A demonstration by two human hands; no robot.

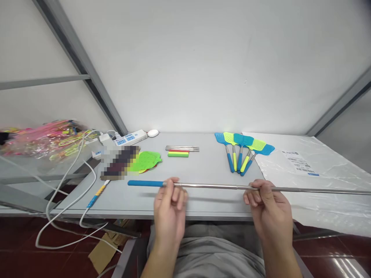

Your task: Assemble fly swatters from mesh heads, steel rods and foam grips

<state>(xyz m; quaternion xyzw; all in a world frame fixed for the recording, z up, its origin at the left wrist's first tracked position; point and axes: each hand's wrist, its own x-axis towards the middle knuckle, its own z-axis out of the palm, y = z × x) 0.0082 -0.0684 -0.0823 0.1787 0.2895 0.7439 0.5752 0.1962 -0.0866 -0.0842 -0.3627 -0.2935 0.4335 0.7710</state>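
A long telescopic metal rod (214, 186) with a blue handle (145, 183) lies level across both my hands, drawn out past the right edge of the view. My left hand (171, 208) is closed round it just beside the blue handle. Farther along the shaft, my right hand (268, 208) grips it between thumb and fingers. Beyond my hands, several assembled fly swatters (240, 148) in blue and yellow-green are fanned out. Shorter metal rods (182, 148) with red, yellow and green handles (178, 154) lie side by side. Loose green swatter heads (147, 161) are stacked to the left.
A power strip (131, 138) and a white mouse-like object (153, 133) sit at the back left. White cables (95, 173) hang over the left edge. Bagged colourful items (55, 137) lie far left. A white plastic bag (327, 185) covers the table's right side. A blurred patch hides one item.
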